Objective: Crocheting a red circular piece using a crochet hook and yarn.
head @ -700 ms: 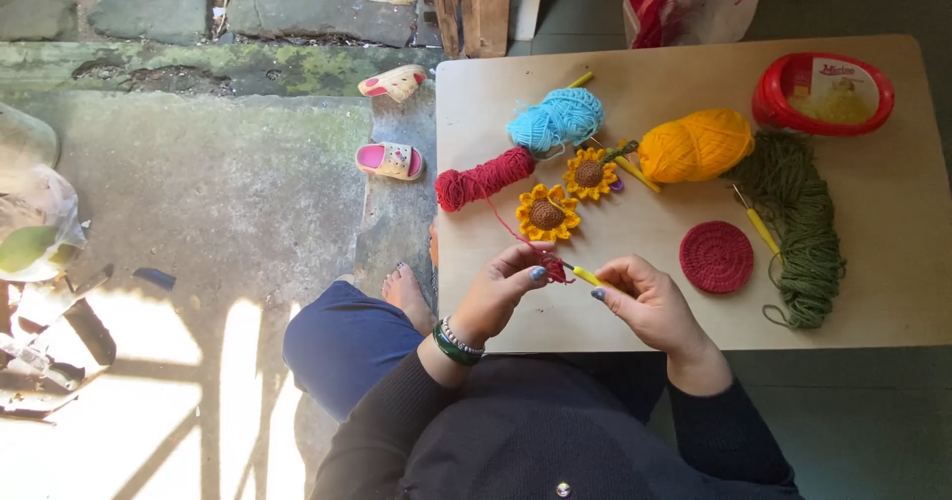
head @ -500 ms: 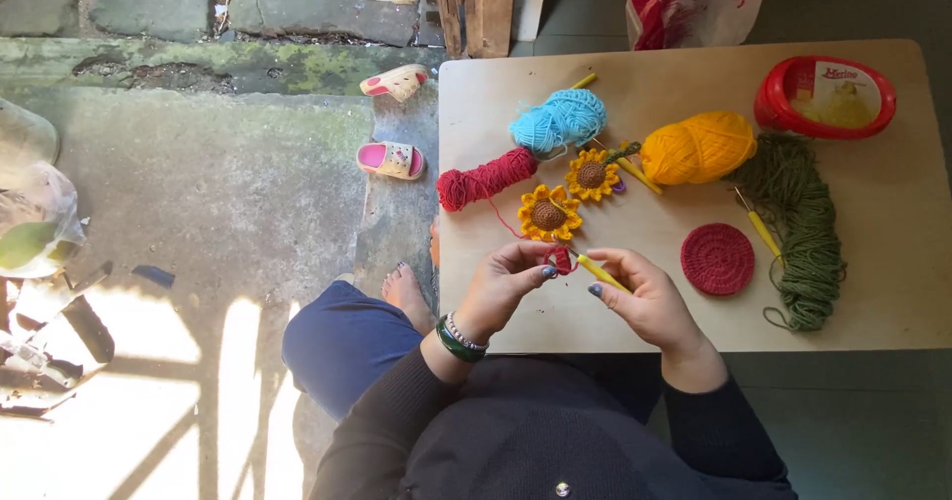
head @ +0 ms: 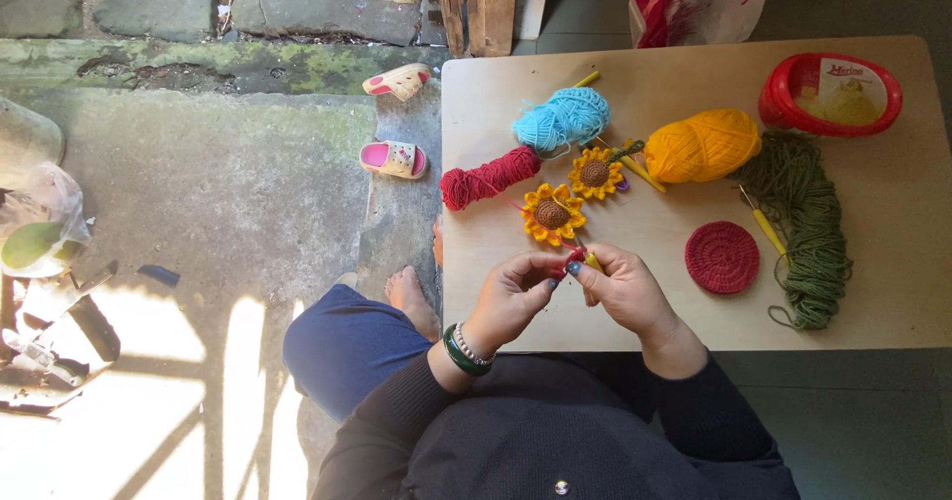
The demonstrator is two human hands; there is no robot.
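Observation:
My left hand [head: 516, 297] and my right hand [head: 625, 287] meet over the near edge of a low wooden table [head: 892, 232]. Between their fingertips is a small red crochet piece [head: 575, 257]; the left pinches it. The right hand holds a yellow-handled crochet hook [head: 592, 259] at the piece. Red yarn runs from the piece toward a red skein [head: 488, 178]. Two crocheted sunflowers [head: 552, 214] [head: 595, 173] lie just beyond the hands.
On the table lie a light blue ball [head: 561, 119], a yellow ball [head: 702, 146], loose green yarn [head: 805, 222], a red crochet round [head: 722, 257], a second hook [head: 766, 227] and a red tub [head: 831, 93]. Small sandals [head: 395, 158] sit on the stone floor to the left.
Both hands have drawn closer together and shifted slightly toward the sunflowers. The hook, earlier slanting out to the right, is now tucked upright between the fingertips.

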